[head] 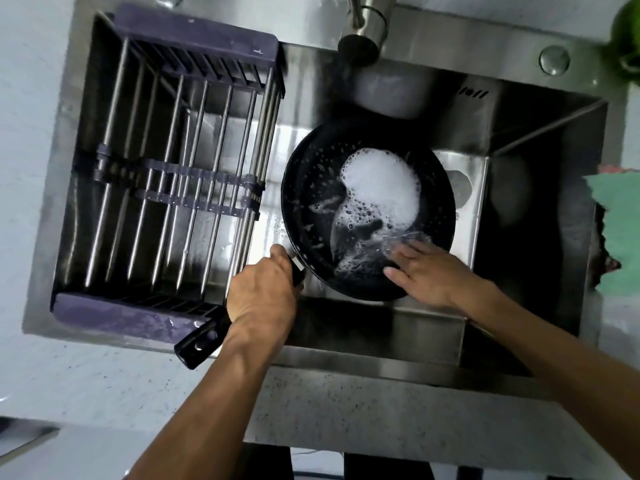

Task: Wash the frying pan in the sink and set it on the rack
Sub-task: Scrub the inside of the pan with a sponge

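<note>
A black frying pan hangs over the steel sink, with white foam and water inside it. My left hand grips its black handle, whose end sticks out below my wrist. Flat inside the pan's near side lies my right hand, fingers straight and touching the wet surface. The rack, metal bars with purple plastic ends, sits across the sink's left half and holds nothing.
The faucet spout hangs above the pan at the back. A green cloth lies on the right counter. A round steel button sits on the sink's back ledge. Speckled counter runs along the front.
</note>
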Tool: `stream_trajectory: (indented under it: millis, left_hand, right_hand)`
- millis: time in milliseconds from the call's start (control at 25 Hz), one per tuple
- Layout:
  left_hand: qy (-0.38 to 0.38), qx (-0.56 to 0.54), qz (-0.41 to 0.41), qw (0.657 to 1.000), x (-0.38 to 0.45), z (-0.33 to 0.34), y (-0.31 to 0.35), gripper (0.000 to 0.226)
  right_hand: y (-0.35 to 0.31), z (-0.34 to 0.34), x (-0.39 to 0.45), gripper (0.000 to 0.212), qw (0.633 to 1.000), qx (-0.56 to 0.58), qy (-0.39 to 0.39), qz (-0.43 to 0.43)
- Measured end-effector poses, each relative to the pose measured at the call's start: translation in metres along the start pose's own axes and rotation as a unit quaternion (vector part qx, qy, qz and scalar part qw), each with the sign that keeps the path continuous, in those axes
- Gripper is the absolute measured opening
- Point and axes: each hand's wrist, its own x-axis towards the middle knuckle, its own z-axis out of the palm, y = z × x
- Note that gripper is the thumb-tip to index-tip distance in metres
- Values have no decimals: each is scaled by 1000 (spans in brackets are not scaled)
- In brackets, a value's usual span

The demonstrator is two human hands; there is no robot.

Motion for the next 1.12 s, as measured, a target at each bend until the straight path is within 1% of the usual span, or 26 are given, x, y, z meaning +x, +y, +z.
stream_trajectory:
  millis: [40, 80, 120, 160, 200, 240, 280, 320, 360, 400, 440, 520, 560, 600, 640, 680, 720, 760, 800, 840, 880, 960, 1000, 1040, 1080, 1120]
  left_hand:
    - [-1, 0, -5, 1000, 0, -3, 0, 28]
    - [-1, -2, -10, 1000, 0, -3, -1, 26]
    - [-2, -2, -9, 1000, 1, -2, 0, 25]
    - [-2, 1, -3, 1000, 0, -1, 0, 25]
    - [2, 7, 2, 1000, -1, 0, 0, 26]
    - [5, 11, 5, 1000, -1, -2, 0, 28]
    - [9, 11, 6, 1000, -1, -2, 0, 29]
    - [9, 11, 9, 1000, 0, -2, -1, 29]
    - [5, 12, 11, 1000, -1, -2, -2, 29]
    - [1, 9, 10, 1000, -1, -1, -3, 27]
    - [0, 4, 9, 1000, -2, 1, -1, 25]
    - [-3, -20, -16, 1000, 1, 5, 0, 20]
    - [-4, -44, -40, 998, 4, 7, -2, 23]
    - [-8, -60, -56, 997, 5, 6, -2, 27]
    - [-11, -57, -53, 997, 4, 5, -3, 26]
    - [-6, -39, -33, 999, 3, 4, -3, 22]
    - [-5, -15, -9, 1000, 1, 1, -2, 19]
    - [-2, 1, 7, 1000, -1, 0, -1, 21]
    - [-3, 5, 14, 1000, -1, -1, 0, 24]
    - [-4, 1, 14, 1000, 0, -2, 0, 25]
    - [-5, -10, 7, 1000, 2, -1, 0, 25]
    - [-7, -22, -3, 1000, 2, -2, -1, 26]
    - [-6, -18, -1, 1000, 1, -2, -1, 26]
    - [-2, -13, 1, 1000, 0, -2, -1, 25]
    - [1, -8, 3, 1000, -2, -3, 0, 24]
    - [4, -3, 8, 1000, -2, -4, 1, 23]
  right_hand:
    - [-11, 2, 2, 73, 1000, -15, 0, -5]
    - [-26, 7, 10, 79, 997, 33, -22, -64]
    - [-43, 9, 23, 80, 984, 119, -19, -130]
    - [-53, 3, 41, 73, 970, 185, 7, -159]
    - [-57, -12, 59, 65, 971, 187, 66, -135]
    - [-46, -27, 74, 60, 978, 144, 136, -65]
    - [-29, -36, 82, 61, 978, 101, 179, 21]
    - [-16, -36, 79, 64, 974, 63, 197, 94]
    - [-11, -26, 72, 67, 976, 49, 180, 115]
    - [-18, -11, 66, 67, 986, 48, 137, 87]
    - [-35, -1, 61, 64, 991, 77, 107, 22]
    - [-47, -15, 75, 57, 977, 154, 123, -78]
    - [-40, -31, 83, 55, 970, 178, 150, -68]
    - [-28, -43, 85, 55, 969, 177, 170, -10]
    - [-18, -44, 78, 56, 970, 155, 179, 48]
    - [-12, -33, 69, 57, 973, 135, 176, 70]
    - [-20, -15, 63, 54, 981, 108, 151, 58]
    - [-39, -1, 61, 50, 987, 98, 126, 10]
    - [-56, 0, 65, 46, 985, 109, 125, -55]
    - [-60, -11, 78, 46, 975, 147, 134, -96]
    - [-52, -27, 89, 48, 972, 161, 148, -84]
    - [-24, -45, 90, 55, 974, 136, 179, 39]
    - [-13, -36, 80, 56, 974, 123, 174, 79]
    - [-18, -21, 67, 55, 977, 120, 150, 89]
    - [-40, -2, 61, 53, 981, 145, 119, 51]
    - [-72, 6, 60, 52, 970, 216, 97, -46]
